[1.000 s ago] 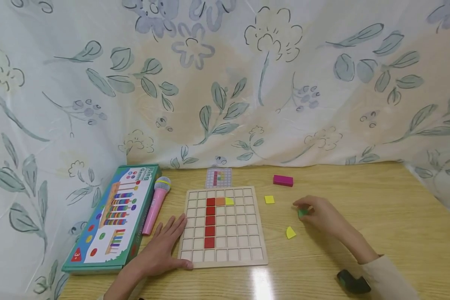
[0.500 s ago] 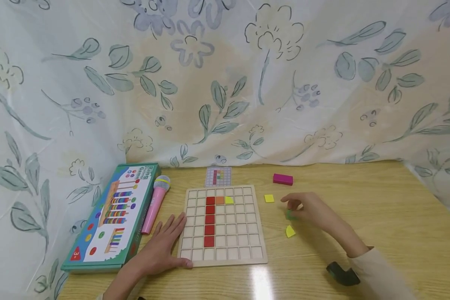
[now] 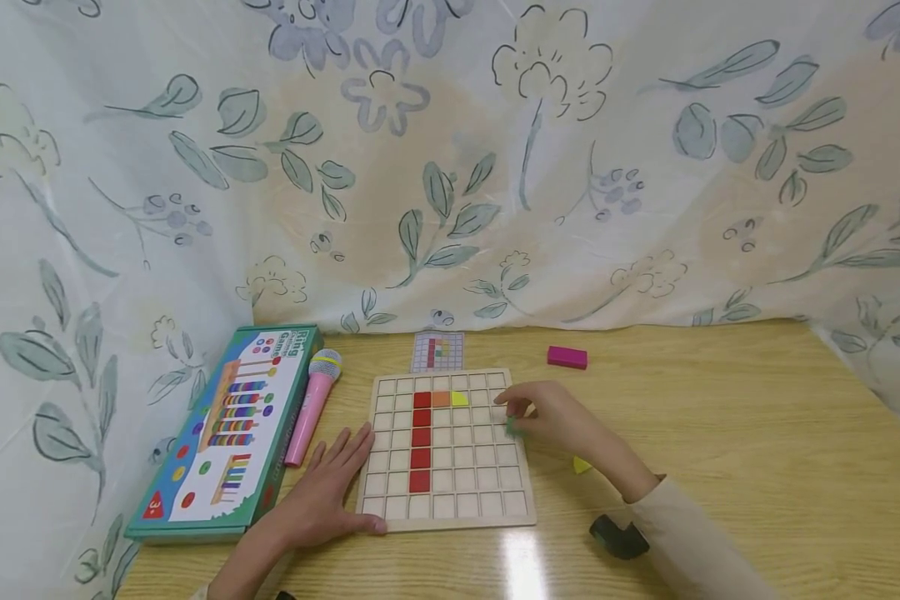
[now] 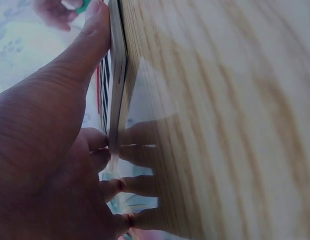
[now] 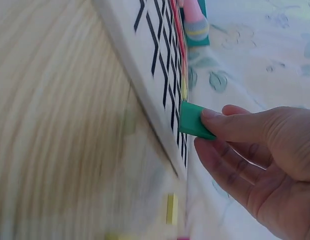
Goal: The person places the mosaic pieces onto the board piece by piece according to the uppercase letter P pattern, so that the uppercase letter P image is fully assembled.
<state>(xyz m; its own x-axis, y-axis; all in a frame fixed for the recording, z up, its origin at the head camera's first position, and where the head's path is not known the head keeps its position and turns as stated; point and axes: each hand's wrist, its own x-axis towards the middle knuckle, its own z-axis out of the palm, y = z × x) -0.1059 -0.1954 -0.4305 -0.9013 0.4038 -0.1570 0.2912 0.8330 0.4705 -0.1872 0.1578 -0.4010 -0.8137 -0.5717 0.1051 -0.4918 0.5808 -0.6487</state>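
Note:
My right hand (image 3: 547, 417) pinches a green square tile (image 5: 195, 120) between thumb and fingers, above the right edge of the wooden grid board (image 3: 487, 504). On that board several red tiles (image 3: 421, 437) form a column. An orange tile (image 3: 441, 399) and a yellow rounded tile (image 3: 459, 399) continue rightward from the column's top. My left hand (image 3: 322, 500) lies at the board's left side with fingers spread, its thumb touching the near left corner. In the left wrist view the thumb (image 4: 90, 42) runs along the board's edge.
A small pattern card (image 3: 438, 352) lies behind the board. A magenta block (image 3: 567, 357) is at the back right, and a yellow quarter-round tile (image 3: 581, 465) is partly behind my right forearm. On the left are a pink microphone (image 3: 313, 408) and a game box (image 3: 225, 442).
My right hand has carried the green tile leftward from the table to the board's right edge, now covering the yellow square tile. My left hand has stayed in place.

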